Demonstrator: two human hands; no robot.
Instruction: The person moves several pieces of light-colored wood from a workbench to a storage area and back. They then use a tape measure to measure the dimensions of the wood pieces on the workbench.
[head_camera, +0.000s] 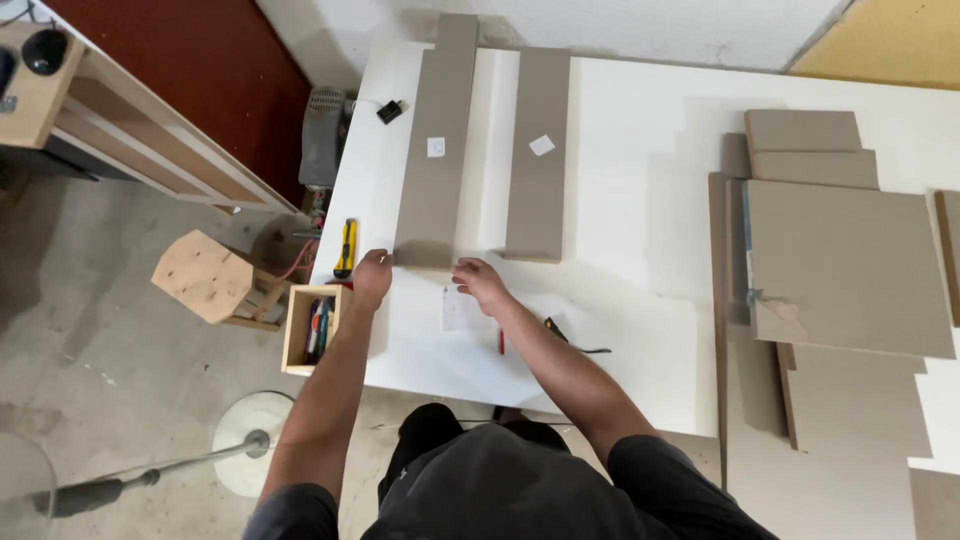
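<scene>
Hands at near ends of two long grey-brown boards on white table (620, 220). Left hand (372, 277) w/ curled fingers at near left corner of left board (438, 150); firm grip or mere touch can't be told. Right hand (482, 283) rests flat, released, on table just below gap btwn it and right board (538, 150). Both boards lie lengthwise, side by side, apart. Yellow utility knife (345, 247) near left hand; wooden box (308, 328) at table edge; stacked panels (840, 260) far right.
</scene>
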